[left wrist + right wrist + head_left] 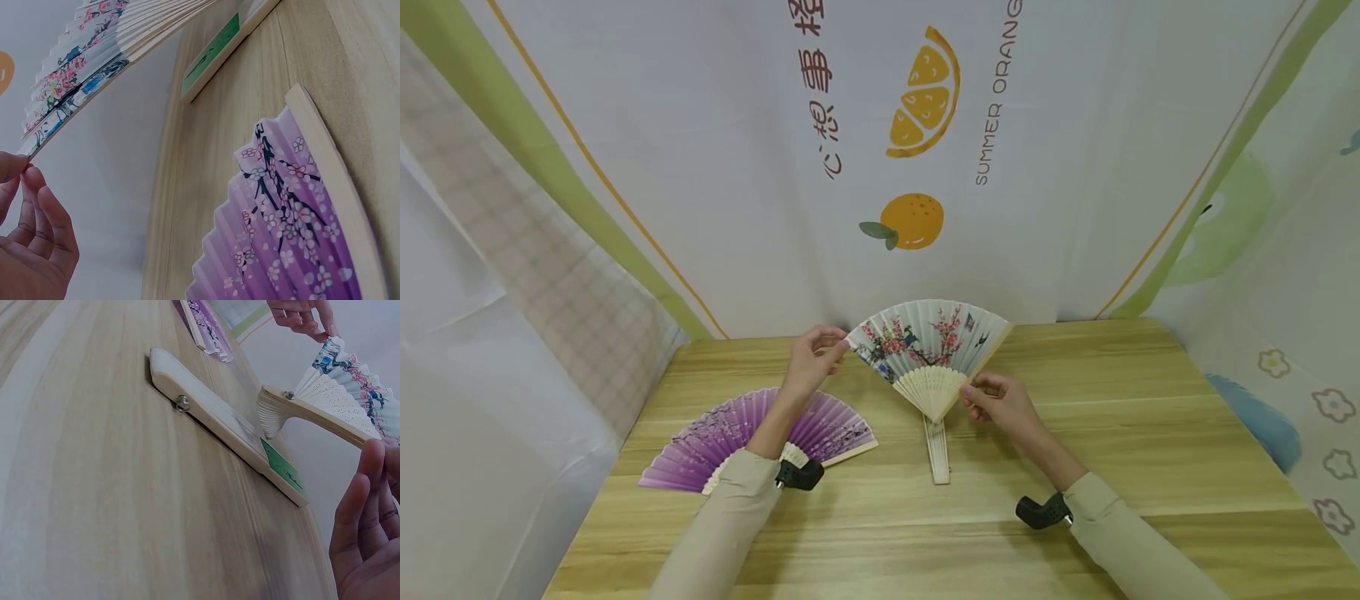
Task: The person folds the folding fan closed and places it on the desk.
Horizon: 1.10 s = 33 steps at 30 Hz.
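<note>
A white folding fan (940, 333) printed with pink blossoms and birds is spread out above the table. My left hand (811, 362) pinches its outer left corner between thumb and fingertips. At the other side, my right hand (1006, 408) pinches the pale end stick (331, 423). The rivet end of the ribs points down toward the table. Below it lies a folded fan (937, 458), with a green patch (284, 467) and a metal rivet ring showing in the right wrist view. An opened purple fan (722, 433) with blossom print rests on the table, partly hidden by my left forearm.
The wood-grain table (1150, 467) backs onto a white cloth (760, 208) with orange prints. More patterned cloth hangs at both sides. A black wrist camera (801, 475) sits on the left cuff, another camera (1041, 512) on the right.
</note>
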{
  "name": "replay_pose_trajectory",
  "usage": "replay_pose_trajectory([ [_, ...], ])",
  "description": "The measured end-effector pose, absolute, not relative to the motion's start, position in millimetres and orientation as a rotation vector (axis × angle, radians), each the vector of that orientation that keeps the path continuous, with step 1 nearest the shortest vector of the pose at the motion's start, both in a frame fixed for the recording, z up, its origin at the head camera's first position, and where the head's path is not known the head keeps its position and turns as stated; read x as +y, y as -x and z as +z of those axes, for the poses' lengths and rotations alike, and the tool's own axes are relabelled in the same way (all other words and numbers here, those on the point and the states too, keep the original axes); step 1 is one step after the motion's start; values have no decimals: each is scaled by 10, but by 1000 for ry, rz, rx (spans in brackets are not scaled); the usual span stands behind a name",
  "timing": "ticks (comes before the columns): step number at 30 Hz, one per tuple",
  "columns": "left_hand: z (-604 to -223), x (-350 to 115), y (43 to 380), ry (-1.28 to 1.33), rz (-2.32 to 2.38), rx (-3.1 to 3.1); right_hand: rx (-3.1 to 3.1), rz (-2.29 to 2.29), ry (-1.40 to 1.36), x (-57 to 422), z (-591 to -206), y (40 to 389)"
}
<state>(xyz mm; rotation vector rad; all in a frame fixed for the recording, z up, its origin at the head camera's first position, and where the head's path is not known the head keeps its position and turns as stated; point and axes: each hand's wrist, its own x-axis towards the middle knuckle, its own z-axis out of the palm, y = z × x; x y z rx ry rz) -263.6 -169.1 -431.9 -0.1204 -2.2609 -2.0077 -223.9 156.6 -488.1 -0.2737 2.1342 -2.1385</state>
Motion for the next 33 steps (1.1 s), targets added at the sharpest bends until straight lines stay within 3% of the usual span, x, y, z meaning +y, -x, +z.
replay_pose_trajectory([
  [33, -4249, -1574, 2617, 119, -1948, -2352, 2161, -2089, 348, 1522, -4940, 2257],
])
